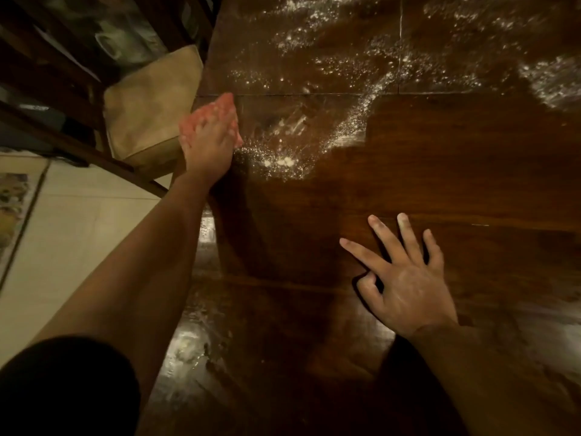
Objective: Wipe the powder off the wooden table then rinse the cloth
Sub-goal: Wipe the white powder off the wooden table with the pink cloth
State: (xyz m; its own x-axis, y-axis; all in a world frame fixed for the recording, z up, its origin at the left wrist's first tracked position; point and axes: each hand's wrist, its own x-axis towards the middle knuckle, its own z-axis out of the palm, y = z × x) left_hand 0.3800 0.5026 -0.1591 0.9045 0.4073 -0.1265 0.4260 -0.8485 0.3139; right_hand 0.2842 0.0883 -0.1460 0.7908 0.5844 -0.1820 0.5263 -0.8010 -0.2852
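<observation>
The person stands at the left edge of the wooden table (440,171). The left hand (207,143) reaches forward along this edge and grips a pink cloth (221,110). The fingers are bent over the bunched cloth and hold it down on the wood, right at the table's left edge. The picture is a little blurred here, so I cannot tell how the thumb lies.

Just to the right of the cloth lies white powder (314,136). It spreads in streaks and small lumps over the far part of the table, up to the far right corner. The near part of the table shows dark, shiny wood.

The right hand (405,287) rests flat on this near part, well apart from the cloth. Its fingers are straight and spread, and it holds nothing.

Beside the left edge stands a wooden chair (63,83) with a beige cushion (147,111), over a pale tiled floor (78,221).
</observation>
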